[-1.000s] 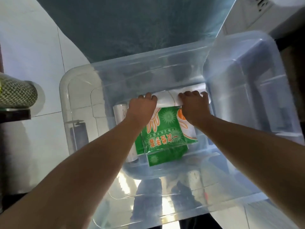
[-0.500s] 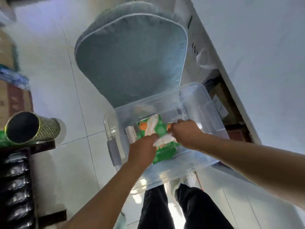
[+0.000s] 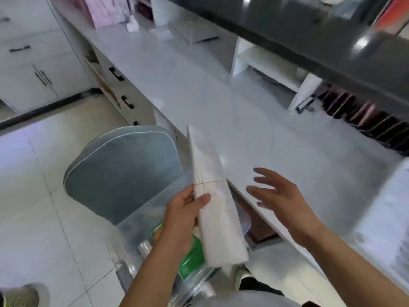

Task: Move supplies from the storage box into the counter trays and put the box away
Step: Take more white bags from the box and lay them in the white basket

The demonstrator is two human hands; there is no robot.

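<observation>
Left hand (image 3: 184, 214) grips white bag bundle (image 3: 213, 202) w/ rubber band round it, held up over clear storage box (image 3: 132, 235) on floor. Right hand (image 3: 280, 196) spread, holding nothing, above white counter (image 3: 221, 107). Green pkg (image 3: 191, 259) in box.

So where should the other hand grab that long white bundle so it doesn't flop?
Probably at the middle, by the thin rubber band, coming from the bundle's right side. The white bundle is long, flat and tilted, and the left hand pinches only its left edge near the band. The right hand is open beside it, so closing on the opposite edge should steady both ends.
</observation>
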